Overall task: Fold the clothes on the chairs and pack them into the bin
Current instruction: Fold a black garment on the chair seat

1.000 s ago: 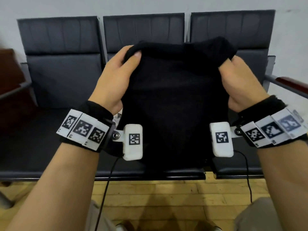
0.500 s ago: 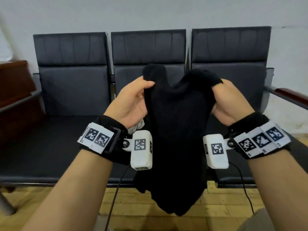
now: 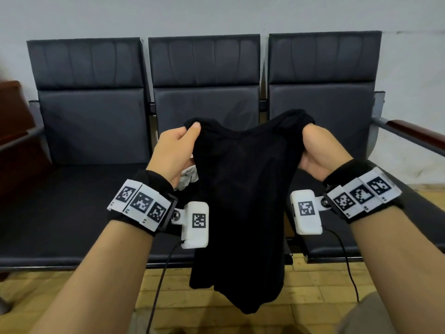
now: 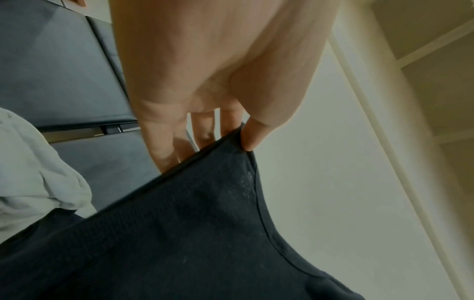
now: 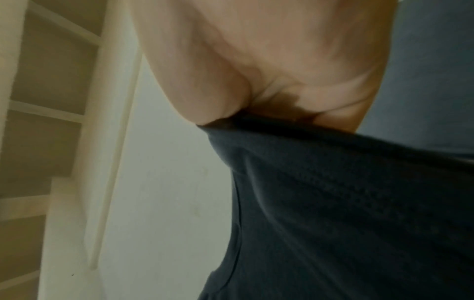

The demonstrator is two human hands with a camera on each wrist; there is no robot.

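**Black garment held up before the chairs**

Three dark padded chairs stood in a row against a pale wall, over a yellowish wood floor, and we faced the middle seat. We held a black garment in the air in front of that seat, its top edge sagging between our two hands and the rest hanging down past the seat's front edge, clear of the floor.

Our left hand pinched the garment's left upper corner: in the left wrist view the thumb pressed the hem from one side while the fingers lay behind it. Our right hand had its fingers curled round the right upper corner, with cloth bunched over the knuckles; the right wrist view was blurred, but it showed the fabric drawn into the closed palm.

A pale garment lay on the seat just below and behind our left hand, only a scrap of it peeking out in the head view. A wooden armrest ended the row on the right. We could not see a bin.
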